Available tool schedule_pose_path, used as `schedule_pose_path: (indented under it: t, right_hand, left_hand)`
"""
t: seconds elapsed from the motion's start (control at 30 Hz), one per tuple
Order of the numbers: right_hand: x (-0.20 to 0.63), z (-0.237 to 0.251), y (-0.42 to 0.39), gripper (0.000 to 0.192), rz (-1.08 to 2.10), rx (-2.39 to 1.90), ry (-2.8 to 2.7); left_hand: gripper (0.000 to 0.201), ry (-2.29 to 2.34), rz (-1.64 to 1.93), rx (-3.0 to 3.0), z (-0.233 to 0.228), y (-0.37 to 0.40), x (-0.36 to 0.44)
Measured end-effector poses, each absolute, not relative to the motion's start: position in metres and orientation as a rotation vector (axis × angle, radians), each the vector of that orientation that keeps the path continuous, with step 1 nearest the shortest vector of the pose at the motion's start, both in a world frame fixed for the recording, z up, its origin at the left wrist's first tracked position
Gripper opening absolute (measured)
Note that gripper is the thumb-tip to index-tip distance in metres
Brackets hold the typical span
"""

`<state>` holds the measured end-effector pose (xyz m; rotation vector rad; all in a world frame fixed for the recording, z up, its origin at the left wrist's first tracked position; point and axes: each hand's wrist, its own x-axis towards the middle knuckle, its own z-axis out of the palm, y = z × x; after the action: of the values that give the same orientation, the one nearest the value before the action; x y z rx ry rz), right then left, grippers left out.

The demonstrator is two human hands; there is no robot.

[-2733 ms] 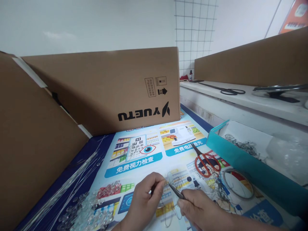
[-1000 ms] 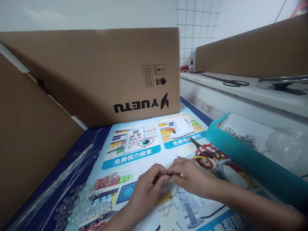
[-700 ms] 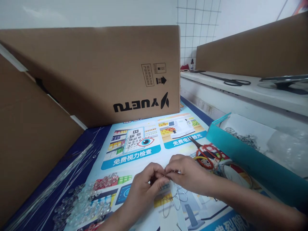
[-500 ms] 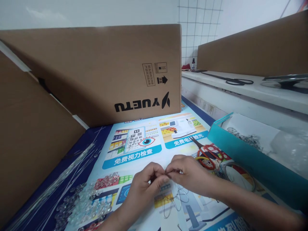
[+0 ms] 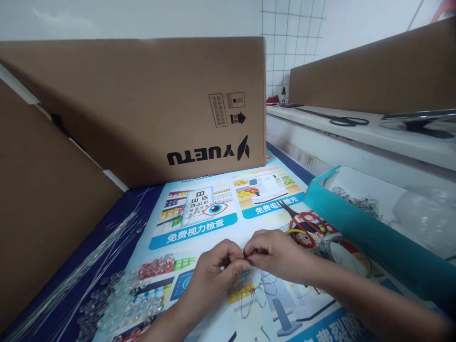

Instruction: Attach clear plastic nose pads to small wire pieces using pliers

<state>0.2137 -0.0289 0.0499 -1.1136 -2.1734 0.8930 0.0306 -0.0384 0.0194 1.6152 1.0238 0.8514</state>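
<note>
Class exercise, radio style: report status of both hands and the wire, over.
Left hand and right hand pinched together on thin wire. Wire loops hang onto poster. Scissors just right; beads left. Nothing between.

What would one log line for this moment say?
left hand: pinching thin metal wire | right hand: pinching same wire | red-handled scissors: lying beside right hand
</note>
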Motion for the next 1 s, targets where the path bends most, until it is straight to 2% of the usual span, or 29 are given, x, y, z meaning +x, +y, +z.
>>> schedule_pose_path:
  t: [0.17,0.37,0.53,1.0]
  right_hand:
    - [0.215,0.042,-0.027,0.009,0.982,-1.149,-2.053]
    - [0.220,0.031,-0.019,0.013,0.786,-1.204,-2.072]
    - [0.218,0.024,-0.018,0.018,0.779,-1.196,-2.089]
    - [0.216,0.016,-0.015,0.017,0.751,-1.129,-2.159]
  left_hand:
    - [0.018,1.075,0.866,1.706,0.024,-0.035,0.028]
    - [0.011,1.110,0.767,2.071,0.030,-0.026,0.026]
    - [0.007,1.073,0.662,2.102,0.022,-0.021,0.026]
    - [0.019,1.070,0.607,2.072,0.014,-0.014,0.022]
